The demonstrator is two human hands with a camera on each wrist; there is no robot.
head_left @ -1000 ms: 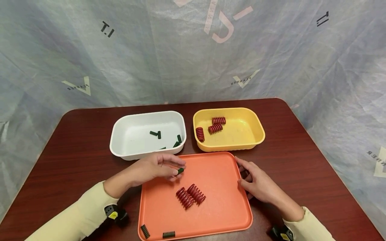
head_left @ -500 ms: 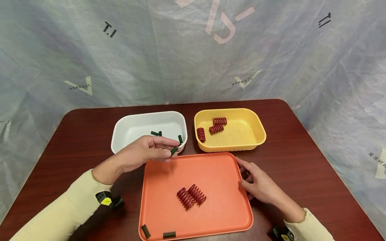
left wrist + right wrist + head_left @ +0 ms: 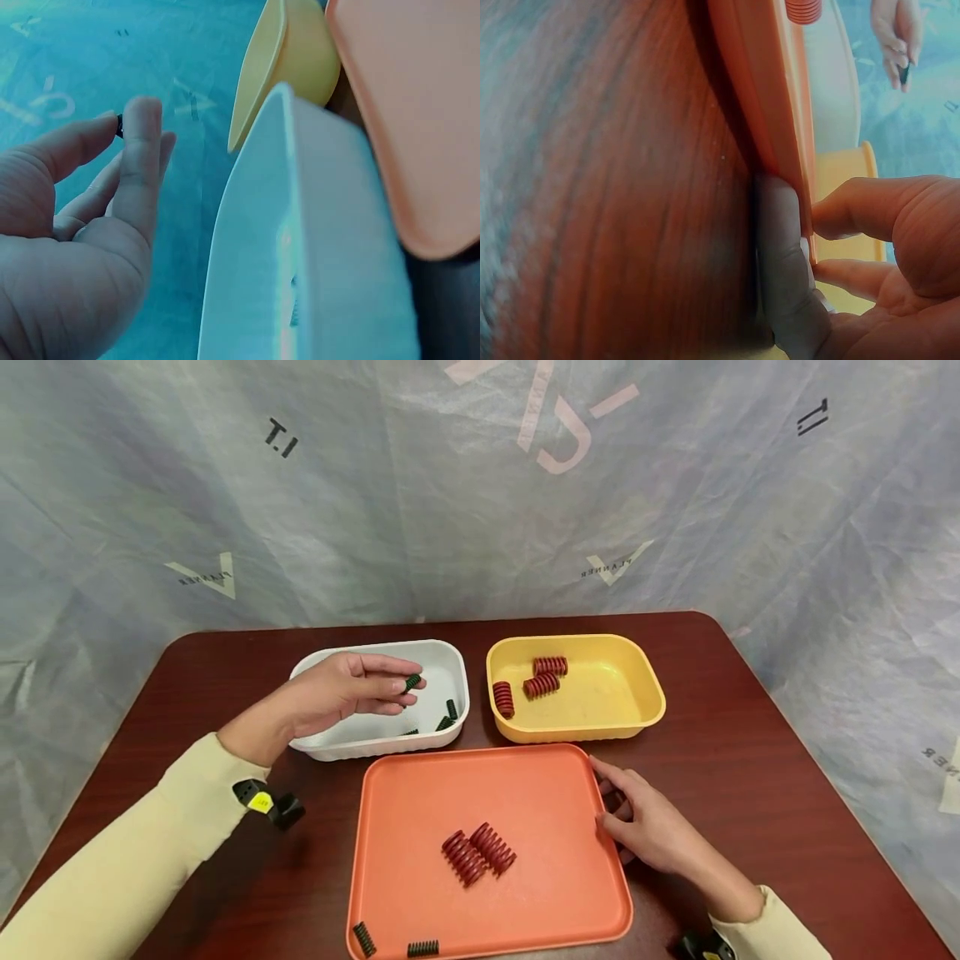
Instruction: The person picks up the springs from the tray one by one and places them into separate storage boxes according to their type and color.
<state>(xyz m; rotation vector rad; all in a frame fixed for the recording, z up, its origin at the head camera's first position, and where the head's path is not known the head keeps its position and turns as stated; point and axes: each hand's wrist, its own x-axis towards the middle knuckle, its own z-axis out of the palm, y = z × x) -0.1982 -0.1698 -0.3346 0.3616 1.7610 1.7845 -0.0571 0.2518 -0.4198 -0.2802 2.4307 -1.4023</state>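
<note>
Left hand (image 3: 352, 689) pinches green spring (image 3: 412, 682) over white bin (image 3: 375, 747), far left; left wrist view shows just a sliver. Right hand (image 3: 652, 822) grips right edge of orange tray (image 3: 555, 877), finger (image 3: 778, 225) underneath, visible only from right wrist.

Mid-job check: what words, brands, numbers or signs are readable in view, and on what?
"PLANNER": mirrored, repeated on the wrinkled grey cloth-like backdrop; cut off at right edge.
"T.I": black, backdrop's upper left and upper right; possibly mirrored.
"V": large pale marks crossed by PLANNER.
Pink mark, upper middle: letter unclear.
Yellow labels on the black wrist devices: too small to read.
No readable numbers.
</note>
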